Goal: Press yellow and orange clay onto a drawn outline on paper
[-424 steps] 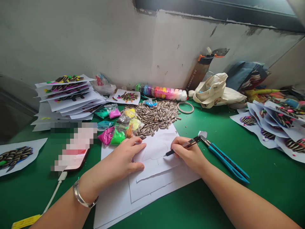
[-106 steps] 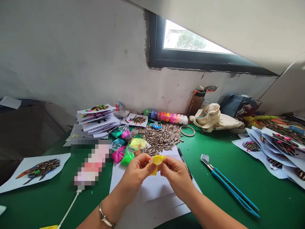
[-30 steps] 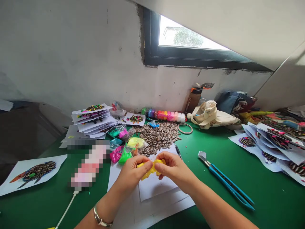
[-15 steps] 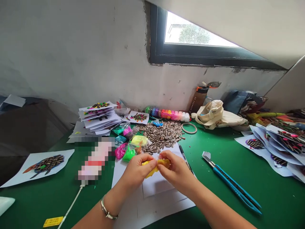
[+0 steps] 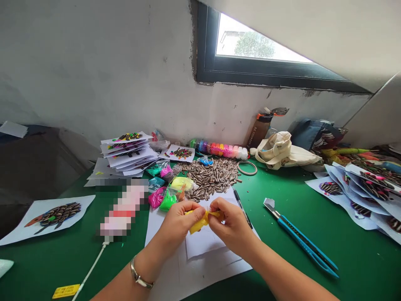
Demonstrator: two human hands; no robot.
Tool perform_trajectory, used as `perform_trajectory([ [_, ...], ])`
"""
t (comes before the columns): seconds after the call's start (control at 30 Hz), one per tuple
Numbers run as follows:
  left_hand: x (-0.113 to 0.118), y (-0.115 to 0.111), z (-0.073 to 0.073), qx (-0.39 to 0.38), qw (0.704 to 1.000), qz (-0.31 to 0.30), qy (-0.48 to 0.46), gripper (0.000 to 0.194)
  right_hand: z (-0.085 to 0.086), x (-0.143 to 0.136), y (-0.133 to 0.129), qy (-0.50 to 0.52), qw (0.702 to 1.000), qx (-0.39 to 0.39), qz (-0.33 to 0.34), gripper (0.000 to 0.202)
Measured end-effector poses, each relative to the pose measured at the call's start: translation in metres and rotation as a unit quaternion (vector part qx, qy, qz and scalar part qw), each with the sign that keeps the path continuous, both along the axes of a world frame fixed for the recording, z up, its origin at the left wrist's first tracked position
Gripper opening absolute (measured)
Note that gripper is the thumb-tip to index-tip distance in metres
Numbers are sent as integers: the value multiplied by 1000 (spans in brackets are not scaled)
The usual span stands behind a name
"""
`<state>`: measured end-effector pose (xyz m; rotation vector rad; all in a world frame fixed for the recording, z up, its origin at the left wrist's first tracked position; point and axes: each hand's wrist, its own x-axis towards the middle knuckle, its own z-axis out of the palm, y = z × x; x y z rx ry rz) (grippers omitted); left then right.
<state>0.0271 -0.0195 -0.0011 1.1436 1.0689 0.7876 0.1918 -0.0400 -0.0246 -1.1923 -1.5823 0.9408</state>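
Over the white paper (image 5: 169,267), both hands grip a small plastic bag of yellow clay (image 5: 197,226). My left hand (image 5: 178,223) pinches its left part between thumb and fingers, and a yellow portion hangs below the thumb. My right hand (image 5: 232,223) is closed on the bag's right end, with the fingers curled and close to the left thumb. Just beyond the hands are bags of pink clay (image 5: 157,197), green clay (image 5: 168,201) and pale yellow clay (image 5: 182,184). A heap of striped sunflower seeds (image 5: 213,175) lies behind them.
A blue utility knife (image 5: 308,242) with its blade out lies to the right. A black pen (image 5: 240,205) rests along the paper's edge. Seed pictures are stacked at the left (image 5: 133,156) and right (image 5: 360,196). A tape roll (image 5: 247,173) and a brown bottle (image 5: 259,130) stand farther back.
Both hands stay closed on the bag of yellow clay at nearly the same spot. More of its yellow lower part shows under the left thumb. The view has shifted slightly.
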Motion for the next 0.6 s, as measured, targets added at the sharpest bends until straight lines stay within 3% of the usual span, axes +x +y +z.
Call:
perform_trajectory([
  [0.13, -1, 1, 0, -4, 1000, 18, -16, 49, -1, 0, 1, 61, 996, -55, 21, 11],
  [0.23, -5, 5, -1, -8, 998, 43, -33, 50, -1, 3, 0, 64, 996, -33, 53, 13],
  [0.37, -9, 10, -2, -41, 996, 51, -56, 49, -2, 7, -4, 13, 995, -14, 96, 38],
  [0.6, -8, 7, -1, -77, 994, 7, -74, 48, -3, 8, -2, -105, 992, 49, 59, 29],
])
